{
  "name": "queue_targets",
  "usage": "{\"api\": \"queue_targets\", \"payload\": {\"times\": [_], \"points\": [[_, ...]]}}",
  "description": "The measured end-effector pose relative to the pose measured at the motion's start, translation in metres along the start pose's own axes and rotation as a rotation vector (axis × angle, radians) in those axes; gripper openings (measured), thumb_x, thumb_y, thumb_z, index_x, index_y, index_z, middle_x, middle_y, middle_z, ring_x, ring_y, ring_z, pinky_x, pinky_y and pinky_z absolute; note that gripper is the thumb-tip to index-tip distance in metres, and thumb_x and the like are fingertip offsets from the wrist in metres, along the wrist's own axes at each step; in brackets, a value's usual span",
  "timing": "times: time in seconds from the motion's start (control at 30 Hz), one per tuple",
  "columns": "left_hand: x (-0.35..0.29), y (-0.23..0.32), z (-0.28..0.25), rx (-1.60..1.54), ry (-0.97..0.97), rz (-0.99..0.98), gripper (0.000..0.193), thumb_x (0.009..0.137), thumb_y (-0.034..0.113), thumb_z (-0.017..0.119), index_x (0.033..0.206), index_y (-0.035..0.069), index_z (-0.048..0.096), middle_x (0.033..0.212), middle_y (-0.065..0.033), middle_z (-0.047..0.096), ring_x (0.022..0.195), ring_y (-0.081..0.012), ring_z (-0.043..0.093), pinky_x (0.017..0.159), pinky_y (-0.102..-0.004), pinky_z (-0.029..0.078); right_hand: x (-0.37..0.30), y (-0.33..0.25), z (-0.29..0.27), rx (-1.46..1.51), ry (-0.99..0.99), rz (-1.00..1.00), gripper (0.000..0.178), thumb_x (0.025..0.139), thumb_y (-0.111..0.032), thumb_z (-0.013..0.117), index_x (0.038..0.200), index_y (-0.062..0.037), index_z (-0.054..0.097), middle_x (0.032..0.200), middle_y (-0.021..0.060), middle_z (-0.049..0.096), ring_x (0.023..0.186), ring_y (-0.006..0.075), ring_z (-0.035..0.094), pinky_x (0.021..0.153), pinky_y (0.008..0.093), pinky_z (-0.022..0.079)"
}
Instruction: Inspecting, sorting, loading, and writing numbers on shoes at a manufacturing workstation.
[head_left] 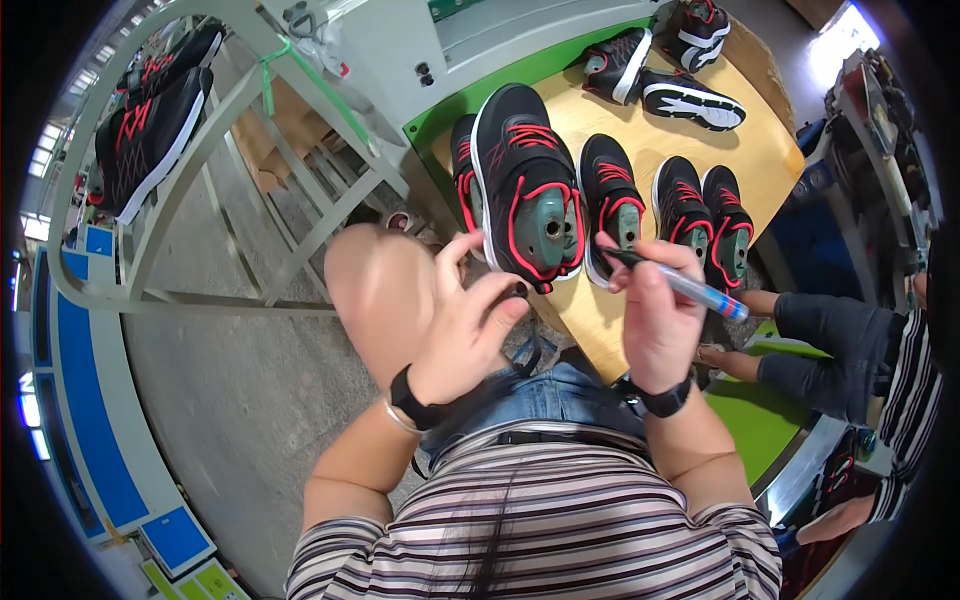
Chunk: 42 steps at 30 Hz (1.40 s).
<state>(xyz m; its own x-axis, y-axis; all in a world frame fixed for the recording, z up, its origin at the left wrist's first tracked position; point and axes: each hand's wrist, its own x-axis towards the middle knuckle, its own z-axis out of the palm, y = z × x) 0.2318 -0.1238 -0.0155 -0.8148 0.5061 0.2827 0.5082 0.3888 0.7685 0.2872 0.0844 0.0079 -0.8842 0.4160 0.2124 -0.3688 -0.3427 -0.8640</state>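
Observation:
My right hand point(665, 320) grips a marker pen point(700, 292) with a clear grey barrel and a blue-and-red rear end. The pen's dark front end points left, toward the black sneakers. Between the thumb and fingers of my left hand point(465, 325) is a small black cap point(517, 290). Those fingers are beside the heel of the nearest raised sneaker point(525, 180), which is black with red laces and red piping. A grey-green shoe last point(545, 228) fills its opening. Just right of it stands another sneaker point(608, 185), close to the pen's front end.
Two more sneakers point(683, 205) point(728, 215) stand at the wooden table's point(600, 325) right side. Several others lie at its far end, one sneaker point(693, 100) on its side. A metal rack point(240, 95) holds shoes point(150, 140) at left. A person in dark shorts point(835, 335) is at right.

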Motion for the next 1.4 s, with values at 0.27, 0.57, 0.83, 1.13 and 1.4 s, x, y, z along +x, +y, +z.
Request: {"api": "queue_targets", "payload": {"times": [0.27,0.57,0.83,1.13,1.4], "points": [[0.003,-0.01,0.017,-0.282,-0.041,-0.036,0.026,0.097,0.022,0.063,0.108,-0.001,0.062,0.162,-0.0247,0.016,0.146,-0.0376,0.029,0.113,-0.0401,0.031,-0.006,0.045,0.013,-0.089,0.036,-0.022,0.014,0.096,-0.001,0.061,0.109,-0.0007,0.056,0.096,0.0086,0.058,0.08,0.0157,0.063,0.076,0.03,0.054],[0.002,-0.012,0.019,-0.248,-0.018,-0.005,0.025,0.097,0.021,0.063,0.106,-0.002,0.061,0.162,-0.0257,0.016,0.146,-0.0385,0.029,0.113,-0.0406,0.031,-0.007,0.042,0.017,-0.217,-0.016,-0.045,0.014,0.094,0.001,0.064,0.107,-0.0002,0.06,0.095,0.0061,0.058,0.078,0.0091,0.061,0.069,0.0205,0.048],[0.004,-0.008,0.017,-0.28,-0.036,-0.021,0.027,0.098,0.024,0.061,0.107,-0.002,0.062,0.162,-0.0255,0.016,0.148,-0.0394,0.025,0.116,-0.0433,0.027,-0.007,0.042,0.018,-0.267,0.006,-0.073,0.011,0.094,0.0,0.064,0.104,-0.0006,0.059,0.092,0.0039,0.055,0.072,0.0058,0.056,0.06,0.0188,0.042],[0.005,-0.003,0.017,-0.308,-0.03,-0.042,0.029,0.098,0.025,0.061,0.105,-0.002,0.062,0.162,-0.0253,0.015,0.148,-0.0394,0.025,0.115,-0.0434,0.028,-0.01,0.043,0.017,-0.259,-0.014,-0.068,0.01,0.094,-0.001,0.065,0.102,-0.0023,0.06,0.09,0.0018,0.053,0.067,0.0027,0.048,0.058,0.0176,0.037],[0.006,-0.007,0.019,-0.269,-0.025,-0.018,0.026,0.098,0.024,0.062,0.103,-0.002,0.062,0.162,-0.0259,0.016,0.148,-0.0396,0.025,0.115,-0.0428,0.028,-0.011,0.044,0.015,-0.227,-0.009,-0.06,0.009,0.094,0.001,0.064,0.101,-0.0023,0.06,0.089,0.0021,0.053,0.068,0.0033,0.048,0.058,0.0183,0.037]]}}
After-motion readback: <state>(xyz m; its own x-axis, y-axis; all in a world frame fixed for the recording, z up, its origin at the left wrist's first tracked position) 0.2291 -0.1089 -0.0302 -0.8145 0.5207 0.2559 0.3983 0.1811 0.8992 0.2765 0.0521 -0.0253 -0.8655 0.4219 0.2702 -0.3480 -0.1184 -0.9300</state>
